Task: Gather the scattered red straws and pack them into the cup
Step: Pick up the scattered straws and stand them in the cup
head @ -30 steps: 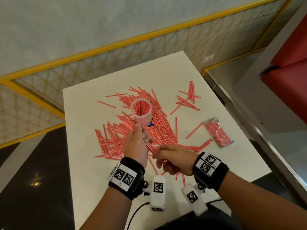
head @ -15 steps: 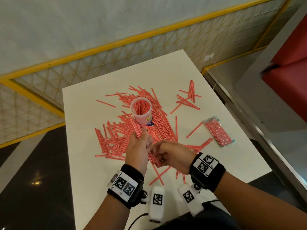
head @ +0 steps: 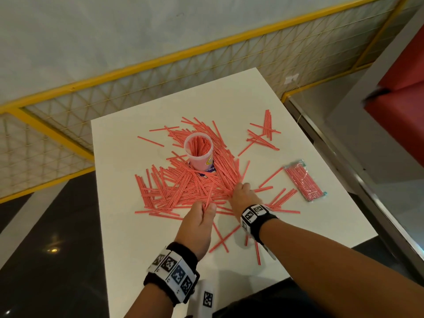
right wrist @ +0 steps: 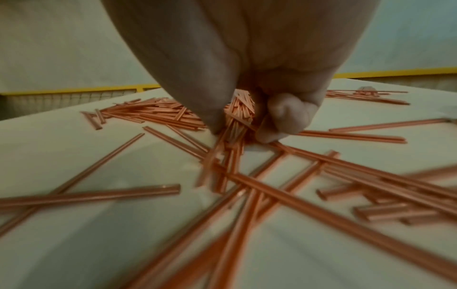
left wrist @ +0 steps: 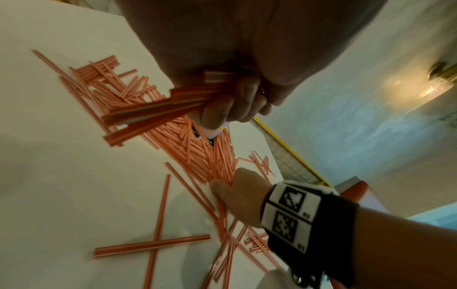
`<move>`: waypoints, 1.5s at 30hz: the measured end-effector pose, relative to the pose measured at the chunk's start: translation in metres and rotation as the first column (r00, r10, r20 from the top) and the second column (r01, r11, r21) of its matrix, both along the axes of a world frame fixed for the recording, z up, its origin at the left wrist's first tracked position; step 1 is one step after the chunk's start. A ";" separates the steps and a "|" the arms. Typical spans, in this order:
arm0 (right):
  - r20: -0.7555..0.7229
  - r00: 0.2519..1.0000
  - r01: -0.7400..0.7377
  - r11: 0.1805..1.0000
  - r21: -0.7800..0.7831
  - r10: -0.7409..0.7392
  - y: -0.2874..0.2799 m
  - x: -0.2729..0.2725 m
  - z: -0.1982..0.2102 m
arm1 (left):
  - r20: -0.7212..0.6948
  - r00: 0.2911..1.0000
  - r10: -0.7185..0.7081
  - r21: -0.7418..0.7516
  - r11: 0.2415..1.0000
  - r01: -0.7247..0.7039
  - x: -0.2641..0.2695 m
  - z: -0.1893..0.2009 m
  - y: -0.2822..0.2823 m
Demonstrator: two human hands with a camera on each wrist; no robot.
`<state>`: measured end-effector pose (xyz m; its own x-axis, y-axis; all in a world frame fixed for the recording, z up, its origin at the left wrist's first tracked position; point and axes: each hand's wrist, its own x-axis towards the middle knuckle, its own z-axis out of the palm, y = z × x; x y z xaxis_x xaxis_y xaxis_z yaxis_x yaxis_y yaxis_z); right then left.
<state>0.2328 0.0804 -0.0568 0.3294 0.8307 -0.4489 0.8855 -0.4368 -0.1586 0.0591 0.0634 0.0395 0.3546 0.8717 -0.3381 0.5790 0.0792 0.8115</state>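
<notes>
A clear plastic cup (head: 198,154) with red straws standing in it sits upright in the middle of a big heap of loose red straws (head: 181,187) on the white table (head: 119,226). My left hand (head: 202,216) is near the heap's front edge and grips a bundle of straws (left wrist: 158,109) in its curled fingers. To its right, my right hand (head: 241,193) reaches down into the heap, and its thumb and fingers pinch a cluster of straws (right wrist: 237,121) against the table.
A sealed packet of red straws (head: 305,180) lies at the table's right side. A smaller scatter of straws (head: 263,134) lies at the back right, and a few lie near the front edge (head: 222,239). A yellow-framed mesh railing (head: 137,88) runs behind the table.
The hands, together half a second ago, have parted. My right hand moved forward and right into the heap, while the left drew back toward me with its bundle.
</notes>
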 end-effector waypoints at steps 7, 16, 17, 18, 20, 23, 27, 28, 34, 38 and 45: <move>-0.029 0.999 -0.022 0.995 -0.093 0.019 0.003 0.002 0.008 | 0.009 0.994 0.105 -0.104 0.989 -0.104 -0.013 -0.010 0.000; -0.425 0.905 0.077 0.994 0.082 -0.035 -0.010 0.016 0.081 | 0.127 0.930 0.344 -0.430 0.864 -0.261 0.008 -0.010 0.022; -0.529 0.847 0.134 0.985 0.112 -0.056 -0.012 0.014 0.090 | 0.136 0.935 0.327 -0.428 0.871 -0.242 0.013 -0.008 0.024; -0.619 0.784 0.177 0.975 0.137 -0.055 -0.013 0.012 0.099 | 0.149 0.936 0.318 -0.426 0.875 -0.229 0.018 -0.005 0.025; -0.747 0.665 0.180 0.970 0.161 0.001 -0.016 0.008 0.117 | 0.211 0.925 0.316 -0.443 0.874 -0.198 0.030 0.004 0.027; -0.742 0.643 0.026 0.963 0.268 0.190 -0.018 0.004 0.131 | 0.335 0.877 0.343 -0.511 0.849 -0.137 0.047 0.013 0.033; -0.684 0.677 -0.023 0.936 0.350 0.273 -0.017 0.003 0.125 | 0.279 0.868 0.411 -0.499 0.834 -0.234 0.054 0.015 0.039; -0.704 0.663 0.003 0.940 0.342 0.254 -0.018 0.003 0.125 | 0.284 0.859 0.425 -0.491 0.834 -0.251 0.055 0.015 0.039; -0.885 0.463 0.088 0.996 -0.017 -0.057 -0.027 0.004 0.136 | 0.277 0.877 0.393 -0.148 0.919 -0.365 0.053 0.043 0.040; -0.935 0.353 -0.020 0.999 -0.026 -0.018 -0.026 0.006 0.146 | 0.279 0.902 0.329 -0.098 0.944 -0.314 0.053 0.059 0.037; -0.904 0.421 0.045 0.997 -0.061 -0.074 -0.010 -0.005 0.142 | 0.327 0.889 0.322 0.008 0.939 -0.343 0.055 0.063 0.030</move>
